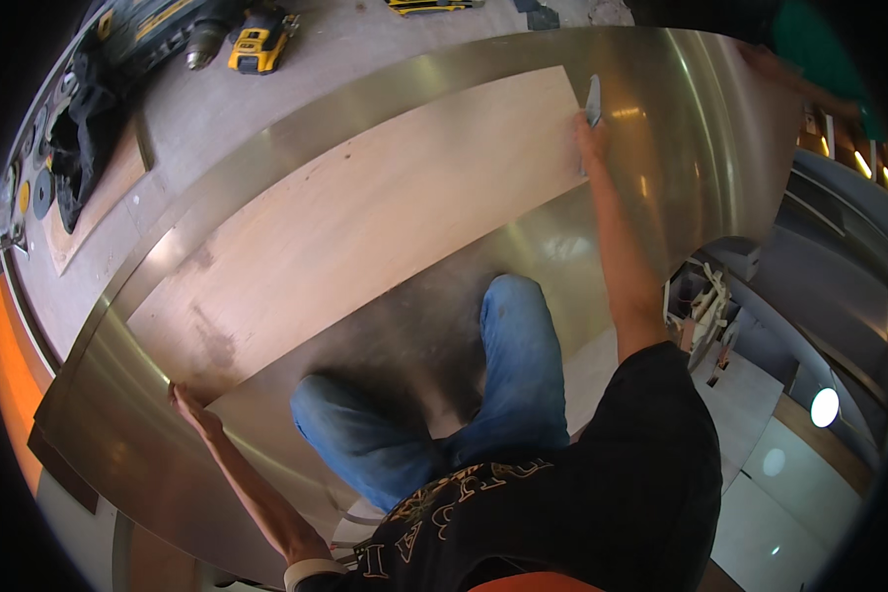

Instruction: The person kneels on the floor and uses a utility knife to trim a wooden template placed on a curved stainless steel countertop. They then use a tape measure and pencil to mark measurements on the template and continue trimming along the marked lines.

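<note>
A long pale wooden board (365, 207) lies slantwise on a large shiny metal sheet (651, 187). My left hand (197, 412) is at the board's near left end, its fingers closed about the edge there. At the far right end is my right hand (591, 138), wrapped round a narrow tool with a flat, pointed grey blade (593, 99), which looks like a knife. The blade points away from me past the board's corner. My fingers hide most of its handle. My knees in blue jeans (518, 326) rest on the sheet in front of the board.
A yellow and black cordless tool battery (259, 44) and a drill (205, 44) lie on the bench at the far left, near a black cloth (89, 148) and grinding discs (43, 192). At the far right, another person's arm (809, 89) reaches to the sheet's edge. Offcuts (705, 306) fill a box at right.
</note>
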### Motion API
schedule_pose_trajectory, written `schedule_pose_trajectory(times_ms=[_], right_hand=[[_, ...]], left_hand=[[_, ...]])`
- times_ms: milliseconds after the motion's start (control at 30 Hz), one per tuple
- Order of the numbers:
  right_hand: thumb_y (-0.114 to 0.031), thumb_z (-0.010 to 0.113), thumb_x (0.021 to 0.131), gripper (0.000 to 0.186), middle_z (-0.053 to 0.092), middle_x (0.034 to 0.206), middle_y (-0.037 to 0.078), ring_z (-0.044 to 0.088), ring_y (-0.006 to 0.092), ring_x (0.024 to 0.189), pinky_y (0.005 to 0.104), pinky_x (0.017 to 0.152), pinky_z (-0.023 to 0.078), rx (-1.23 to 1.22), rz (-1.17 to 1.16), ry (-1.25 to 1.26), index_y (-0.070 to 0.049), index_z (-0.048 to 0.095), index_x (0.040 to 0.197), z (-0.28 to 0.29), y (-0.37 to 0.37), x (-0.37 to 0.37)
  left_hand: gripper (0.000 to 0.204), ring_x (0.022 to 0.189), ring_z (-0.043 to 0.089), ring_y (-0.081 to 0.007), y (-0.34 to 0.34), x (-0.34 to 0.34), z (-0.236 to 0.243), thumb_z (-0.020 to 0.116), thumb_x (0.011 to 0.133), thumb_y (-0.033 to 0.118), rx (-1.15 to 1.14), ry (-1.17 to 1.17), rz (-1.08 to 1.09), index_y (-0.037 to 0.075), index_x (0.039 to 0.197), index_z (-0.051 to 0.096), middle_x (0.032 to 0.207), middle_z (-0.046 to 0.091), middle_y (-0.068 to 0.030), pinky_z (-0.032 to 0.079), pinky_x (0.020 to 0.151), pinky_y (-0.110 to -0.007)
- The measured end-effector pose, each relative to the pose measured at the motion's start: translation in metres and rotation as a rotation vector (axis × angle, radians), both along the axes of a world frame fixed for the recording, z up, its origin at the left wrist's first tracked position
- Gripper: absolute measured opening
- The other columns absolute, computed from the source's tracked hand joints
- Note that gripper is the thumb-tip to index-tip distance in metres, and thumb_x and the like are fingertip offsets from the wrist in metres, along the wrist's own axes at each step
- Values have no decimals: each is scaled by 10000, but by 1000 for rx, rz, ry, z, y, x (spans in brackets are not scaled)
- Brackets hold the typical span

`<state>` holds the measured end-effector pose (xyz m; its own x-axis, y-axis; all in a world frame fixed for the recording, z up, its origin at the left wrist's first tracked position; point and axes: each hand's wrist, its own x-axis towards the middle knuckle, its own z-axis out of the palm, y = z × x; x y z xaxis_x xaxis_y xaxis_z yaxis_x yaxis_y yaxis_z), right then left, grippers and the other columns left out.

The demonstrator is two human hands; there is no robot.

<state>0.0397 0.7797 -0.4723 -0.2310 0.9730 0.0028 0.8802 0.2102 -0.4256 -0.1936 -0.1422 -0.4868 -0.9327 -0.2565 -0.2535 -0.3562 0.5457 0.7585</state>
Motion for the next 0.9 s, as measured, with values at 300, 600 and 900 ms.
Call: schedule_pose_trajectory(times_ms=[300, 600, 900], right_hand=[[-463, 582, 909, 508, 698, 900, 246, 679, 417, 904, 487, 794, 515, -89, 87, -149, 33, 684, 949, -4, 114, 21], [-253, 698, 921, 262, 622, 747, 25, 588, 147, 594, 285, 513, 497, -379, -604, 501, -72, 622, 1094, -51, 16, 97], [-168, 771, 880, 218, 566, 736, 3, 499, 82, 544, 226, 427, 404, -570, -563, 800, -76, 578, 926, -61, 5, 69]], left_hand=[[548, 927, 488, -147, 109, -4, 19, 618, 896, 303, 247, -392, -14, 36, 1364, 519, 1027, 534, -35, 401, 873, -334], [714, 1234, 478, -261, 84, -9, -8, 630, 932, 423, 204, -347, 8, 97, 1511, 369, 1313, 528, -120, 383, 1042, -455], [881, 1070, 485, -241, 132, -13, -11, 730, 816, 460, 46, -326, 38, 50, 1502, 359, 1236, 500, -120, 425, 877, -389]])
